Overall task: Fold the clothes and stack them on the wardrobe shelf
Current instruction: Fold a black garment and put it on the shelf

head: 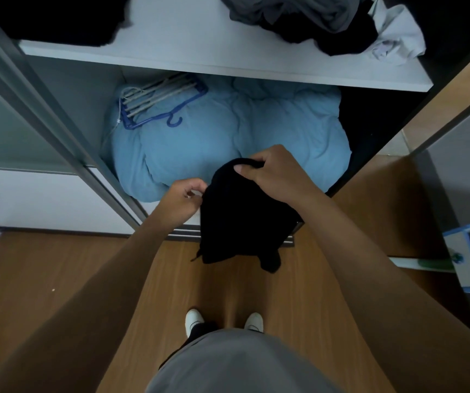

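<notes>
We hold the black garment [242,222] in the air before the wardrobe, over the floor and lower than the wardrobe shelf [214,52]. Our right hand [270,177] has its grip clamped on the top edge, and our left hand [182,199] pinches the side edge. The garment hangs bunched, not yet folded. A loose heap of clothes [327,21] lies unfolded on the shelf, so we judge most of the work is left.

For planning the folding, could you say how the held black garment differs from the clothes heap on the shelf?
The black garment hangs from the left hand and right hand; the clothes heap lies crumpled on the white shelf. The garment is one black piece; the heap mixes grey, black and pale pieces. Neither is neatly folded.
</notes>
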Motion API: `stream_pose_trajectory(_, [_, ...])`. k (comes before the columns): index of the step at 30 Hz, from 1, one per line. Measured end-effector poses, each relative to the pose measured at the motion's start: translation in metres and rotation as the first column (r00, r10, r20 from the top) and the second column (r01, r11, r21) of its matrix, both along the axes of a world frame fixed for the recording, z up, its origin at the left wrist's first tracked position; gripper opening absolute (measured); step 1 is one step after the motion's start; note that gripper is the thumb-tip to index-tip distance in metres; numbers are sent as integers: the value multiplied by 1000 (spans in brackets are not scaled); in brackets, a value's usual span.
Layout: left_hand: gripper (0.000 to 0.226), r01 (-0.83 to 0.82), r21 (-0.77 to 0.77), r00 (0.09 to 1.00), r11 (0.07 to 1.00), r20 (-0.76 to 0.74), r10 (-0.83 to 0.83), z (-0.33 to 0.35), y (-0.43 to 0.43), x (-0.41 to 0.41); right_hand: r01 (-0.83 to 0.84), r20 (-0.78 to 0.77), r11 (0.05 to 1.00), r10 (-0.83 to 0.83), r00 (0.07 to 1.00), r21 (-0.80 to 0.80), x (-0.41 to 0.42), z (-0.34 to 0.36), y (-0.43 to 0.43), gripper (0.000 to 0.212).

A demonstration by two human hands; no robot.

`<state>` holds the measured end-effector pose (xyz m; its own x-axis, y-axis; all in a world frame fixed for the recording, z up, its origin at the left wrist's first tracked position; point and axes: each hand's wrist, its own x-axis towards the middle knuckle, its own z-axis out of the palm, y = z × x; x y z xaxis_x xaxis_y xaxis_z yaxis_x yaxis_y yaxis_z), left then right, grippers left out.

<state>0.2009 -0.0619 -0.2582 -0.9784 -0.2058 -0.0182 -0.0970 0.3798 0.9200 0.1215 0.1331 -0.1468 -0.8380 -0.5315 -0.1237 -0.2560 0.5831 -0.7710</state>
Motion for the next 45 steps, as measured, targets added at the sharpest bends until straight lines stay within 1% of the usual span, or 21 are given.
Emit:
stream_pose_trajectory(1, [52,45,-8,999,999,18,-45,-1,3,2,5,-9,1000,-5,1000,4,0,0,-1,22])
stream_pose_trajectory(3, [44,118,0,993,993,27,-118,-2,11,6,14,-17,1000,-14,1000,-4,0,3,-1,19])
stream_pose_trajectory(5, [42,153,4,988,988,4,-153,-8,14,6,-38,-31,999,37,999,-14,1,7,0,19])
stream_pose_trajectory(8, [66,151,-54,988,987,31,-150,-17,14,1,-195,-85,980,198,976,45,4,14,-1,20])
stream_pose_trajectory(10, [67,160,-73,987,984,28,-158,-22,14,0,-252,-84,964,259,962,83,5,17,1,20])
stream_pose_trajectory(11, [65,156,-89,988,984,28,-154,-23,13,1,-268,-74,958,276,958,101,4,17,2,20])
stream_pose_trajectory(14, [43,198,-140,979,970,83,-188,-27,7,9,-257,-43,959,263,964,118,6,15,8,22])
stream_pose_trajectory(16, [37,231,-127,968,965,126,-215,-30,1,18,-226,-29,970,229,973,87,8,14,10,22])
stream_pose_trajectory(18, [29,263,-106,950,959,203,-238,-32,-1,25,-192,-19,980,193,981,57,10,12,10,22])
stream_pose_trajectory(21, [23,269,-133,934,954,277,-225,-34,2,27,-145,-18,989,145,989,11,10,12,7,21])
stream_pose_trajectory(23, [18,211,-189,953,959,258,-159,-35,4,27,-127,4,992,127,992,-10,10,12,6,20])
stream_pose_trajectory(25, [16,92,-252,973,963,229,-33,-37,1,28,-131,26,991,131,991,3,8,11,6,20])
stream_pose_trajectory(27, [19,-37,-290,973,956,209,101,-38,-6,29,-142,24,989,141,990,32,6,8,8,21])
stream_pose_trajectory(31, [37,-269,-309,931,912,158,328,-37,-22,35,-173,3,978,174,985,116,5,3,10,24])
stream_pose_trajectory(33, [37,-347,-312,902,884,147,406,-36,-28,36,-205,6,969,206,978,138,7,1,10,24])
stream_pose_trajectory(35, [30,-413,-330,870,849,131,474,-33,-30,34,-241,22,958,241,970,152,8,0,9,23])
stream_pose_trajectory(36, [28,-442,-337,858,831,112,502,-31,-31,32,-262,25,950,261,965,169,7,1,9,23])
stream_pose_trajectory(38, [29,-491,-316,843,812,65,534,-28,-30,28,-294,27,928,296,955,228,6,3,9,32])
stream_pose_trajectory(41, [32,-538,-238,826,809,42,562,-22,-26,21,-281,64,928,274,960,245,3,4,10,35])
stream_pose_trajectory(43, [32,-543,-206,827,814,35,560,-19,-23,16,-234,99,943,216,971,236,3,3,10,34])
stream_pose_trajectory(45, [31,-510,-185,852,840,26,523,-14,-21,10,-253,144,927,221,965,275,6,3,9,36])
